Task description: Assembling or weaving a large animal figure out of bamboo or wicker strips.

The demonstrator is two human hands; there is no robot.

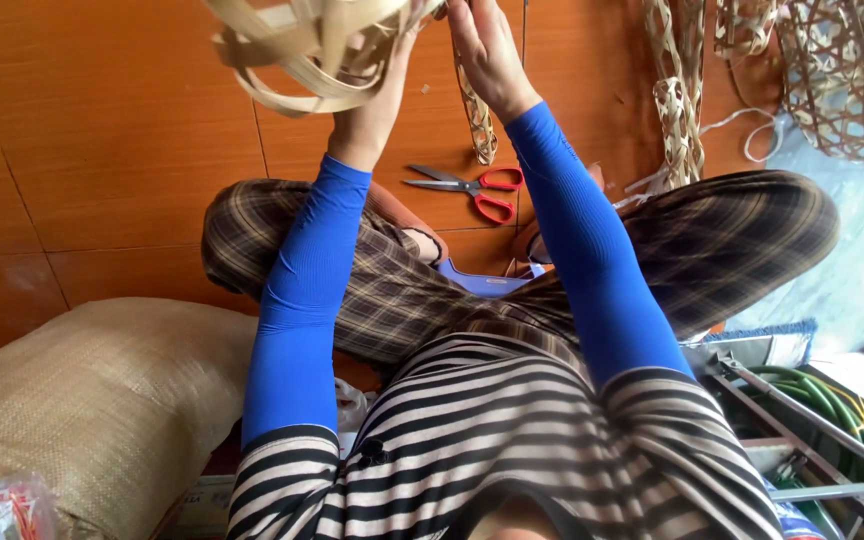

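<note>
I am seated with my legs folded, arms in blue sleeves reaching forward. My left hand (377,105) grips a partly woven bamboo-strip basket (302,50) held up at the top of the view. My right hand (487,50) holds a bamboo strip (477,120) that hangs down from the weave; its fingertips are cut off by the frame's top edge. Red-handled scissors (472,185) lie on the orange tiled floor (102,150) between my knees, below both hands.
A woven openwork basket (842,80) and loose bamboo strips (680,110) lie at the top right. A tan sack (92,400) sits at the lower left. Green hose (812,390) and metal bars (802,410) are at the lower right.
</note>
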